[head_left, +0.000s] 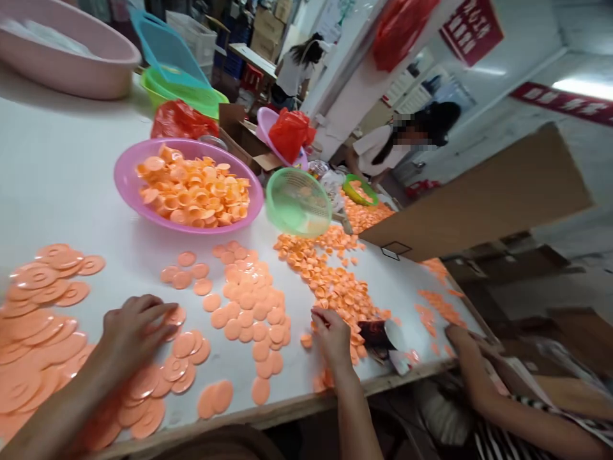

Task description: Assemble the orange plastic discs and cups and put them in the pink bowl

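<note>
My left hand (134,335) is over the table's left part, fingers stretched forward and apart. Its fingertips reach an orange disc (178,315); the thumb is hidden. Larger glossy orange discs (38,364) lie overlapping to its left, and more discs (184,364) lie just right of it. Between my hands spread many small flat orange discs (251,297). My right hand (332,335) is closed in a pinch at the edge of a heap of small orange cup-shaped pieces (345,291). What its fingertips hold is too small to make out.
A pink bowl (127,185) holds orange cup-like parts. Beside it stands a green mesh basket (299,204). A cardboard sheet (479,198) rises at the right, and a dark cup (378,333) lies near the front edge. A co-worker's arm (479,377) rests on the right side.
</note>
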Tool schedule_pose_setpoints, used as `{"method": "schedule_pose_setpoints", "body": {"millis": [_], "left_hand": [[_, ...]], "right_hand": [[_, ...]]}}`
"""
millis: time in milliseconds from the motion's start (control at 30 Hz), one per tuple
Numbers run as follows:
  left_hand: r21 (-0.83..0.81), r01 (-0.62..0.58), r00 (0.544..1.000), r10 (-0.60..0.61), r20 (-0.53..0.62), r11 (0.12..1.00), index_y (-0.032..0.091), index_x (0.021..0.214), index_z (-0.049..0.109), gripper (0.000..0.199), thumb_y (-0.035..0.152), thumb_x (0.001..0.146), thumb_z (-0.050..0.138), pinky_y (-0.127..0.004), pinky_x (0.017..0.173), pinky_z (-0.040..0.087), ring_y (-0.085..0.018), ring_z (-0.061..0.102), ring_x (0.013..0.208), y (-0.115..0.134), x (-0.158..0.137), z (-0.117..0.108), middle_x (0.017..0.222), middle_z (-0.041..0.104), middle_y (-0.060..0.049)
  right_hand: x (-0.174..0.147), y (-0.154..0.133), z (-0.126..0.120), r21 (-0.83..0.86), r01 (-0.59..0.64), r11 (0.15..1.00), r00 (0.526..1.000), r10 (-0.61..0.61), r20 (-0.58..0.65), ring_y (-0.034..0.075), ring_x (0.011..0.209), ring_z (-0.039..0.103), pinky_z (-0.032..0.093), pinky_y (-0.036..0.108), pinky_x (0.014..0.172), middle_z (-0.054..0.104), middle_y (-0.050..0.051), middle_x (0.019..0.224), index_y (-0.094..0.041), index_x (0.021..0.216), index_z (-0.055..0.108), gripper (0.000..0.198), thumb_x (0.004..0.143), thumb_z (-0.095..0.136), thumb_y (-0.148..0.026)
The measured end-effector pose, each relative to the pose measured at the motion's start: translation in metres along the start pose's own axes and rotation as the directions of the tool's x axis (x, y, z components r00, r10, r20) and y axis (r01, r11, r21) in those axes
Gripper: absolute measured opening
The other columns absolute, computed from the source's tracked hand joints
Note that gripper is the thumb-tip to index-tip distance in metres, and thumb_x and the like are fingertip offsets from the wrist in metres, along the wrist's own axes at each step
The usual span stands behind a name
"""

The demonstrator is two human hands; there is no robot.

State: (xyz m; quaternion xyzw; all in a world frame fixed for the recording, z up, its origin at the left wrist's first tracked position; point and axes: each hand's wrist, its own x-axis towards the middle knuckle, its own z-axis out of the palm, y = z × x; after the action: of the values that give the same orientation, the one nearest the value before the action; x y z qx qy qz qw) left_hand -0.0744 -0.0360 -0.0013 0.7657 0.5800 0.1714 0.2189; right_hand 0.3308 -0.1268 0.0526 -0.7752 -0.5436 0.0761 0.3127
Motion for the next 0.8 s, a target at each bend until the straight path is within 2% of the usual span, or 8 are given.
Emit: {"method": "schedule_pose_setpoints", "body": {"millis": [100,200,333,433,533,600,700,800], "left_hand": [[-0.013,0.035,0.999,-0.035,-0.018,0.999,0.029,0.102,0.071,0.030,0.042,0.086,0.049,-0.035,0.078,0.036,-0.025,0.059,0.099,0.003,0.019,0.003,0.095,0.069,0.000],[-0.097,0.051,0.995,-0.059,-0.083,0.994,0.027,0.098,0.070,0.026,0.042,0.081,0.057,-0.034,0.080,0.040,-0.023,0.060,0.093,0.011,0.021,0.000,0.089,0.068,0.001],[-0.162,0.123,0.967,-0.155,-0.200,0.979,0.023,0.098,0.068,0.026,0.040,0.080,0.060,-0.035,0.082,0.042,-0.022,0.061,0.089,0.011,0.012,-0.005,0.089,0.067,-0.003],[-0.089,0.205,0.947,-0.220,-0.236,0.975,0.022,0.099,0.068,0.023,0.036,0.081,0.060,-0.039,0.086,0.039,-0.024,0.060,0.094,0.009,0.009,-0.012,0.093,0.067,-0.004],[-0.054,0.174,0.971,-0.180,-0.159,0.983,0.024,0.097,0.068,0.019,0.033,0.082,0.061,-0.040,0.086,0.035,-0.024,0.058,0.096,0.012,0.009,-0.015,0.093,0.066,-0.003],[-0.064,0.113,0.987,-0.119,-0.105,0.992,0.026,0.097,0.068,0.017,0.032,0.082,0.062,-0.040,0.085,0.034,-0.024,0.058,0.096,0.015,0.009,-0.014,0.093,0.066,-0.003],[-0.088,0.067,0.992,-0.076,-0.105,0.994,0.026,0.100,0.068,0.019,0.032,0.083,0.064,-0.039,0.083,0.033,-0.023,0.057,0.096,0.016,0.009,-0.009,0.094,0.066,-0.003],[-0.107,0.057,0.990,-0.070,-0.122,0.993,0.025,0.098,0.068,0.019,0.036,0.083,0.066,-0.038,0.082,0.033,-0.023,0.057,0.094,0.014,0.009,-0.006,0.094,0.067,-0.003]], "right_hand": [[-0.033,0.018,-0.008,0.007,-0.105,0.994,0.994,0.105,0.032,0.024,0.078,0.068,0.054,0.036,0.068,0.073,0.010,0.086,-0.020,0.087,0.076,0.024,0.080,0.059,-0.035],[-0.046,0.014,-0.003,0.030,-0.074,0.997,0.993,0.071,0.099,0.025,0.072,0.067,0.054,0.040,0.068,0.072,0.009,0.086,-0.022,0.088,0.077,0.023,0.073,0.066,-0.035],[-0.034,0.001,0.005,0.139,-0.202,0.970,0.975,0.185,0.125,0.029,0.075,0.068,0.055,0.043,0.071,0.073,0.010,0.079,-0.023,0.076,0.076,0.021,0.069,0.071,-0.042],[-0.010,-0.034,0.023,0.369,-0.342,0.864,0.931,0.258,0.258,0.026,0.075,0.069,0.057,0.041,0.069,0.073,0.011,0.088,-0.020,0.082,0.077,0.028,0.070,0.073,-0.045],[0.007,-0.096,0.059,0.549,-0.242,0.800,0.947,0.071,0.314,0.022,0.080,0.067,0.057,0.035,0.065,0.068,0.009,0.100,-0.021,0.077,0.077,0.021,0.075,0.073,-0.042],[0.010,-0.138,0.092,0.582,-0.080,0.809,0.957,-0.101,0.272,0.018,0.074,0.063,0.055,0.031,0.064,0.063,0.005,0.087,-0.022,0.074,0.077,0.015,0.078,0.072,-0.036],[0.002,-0.178,0.140,0.580,0.122,0.806,0.919,-0.312,0.241,0.014,0.069,0.058,0.051,0.028,0.065,0.055,0.000,0.075,-0.023,0.079,0.076,0.011,0.085,0.067,-0.026],[-0.012,-0.190,0.172,0.516,0.283,0.809,0.856,-0.456,0.245,0.014,0.070,0.054,0.048,0.026,0.063,0.052,0.001,0.076,-0.021,0.082,0.073,0.019,0.091,0.057,-0.017]]}}
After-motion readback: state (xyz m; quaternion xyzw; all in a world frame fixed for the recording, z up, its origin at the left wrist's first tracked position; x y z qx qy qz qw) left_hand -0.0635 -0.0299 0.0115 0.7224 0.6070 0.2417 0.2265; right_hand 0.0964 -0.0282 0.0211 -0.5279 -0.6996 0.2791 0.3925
